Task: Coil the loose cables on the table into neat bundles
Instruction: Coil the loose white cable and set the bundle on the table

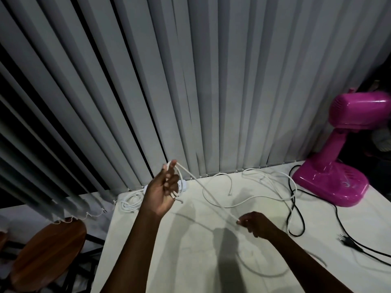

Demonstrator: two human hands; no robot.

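My left hand (164,190) is raised above the table's back left, palm toward me, with loops of a white cable (211,199) wound round its fingers. The cable runs taut down and right to my right hand (255,224), which pinches it just above the white table (190,261). Behind, more of the white cable lies in loose curves (260,199) across the table. A coiled white cord (130,201) lies at the table's back left, beside a white power strip (183,185) partly hidden by my left hand.
A pink table fan (338,166) stands at the back right. Its black cord (296,210) loops over the table and ends in a plug (347,241) near the right edge. Grey vertical blinds (190,81) hang behind. A brown wooden stool (46,254) stands to the left, below the table.
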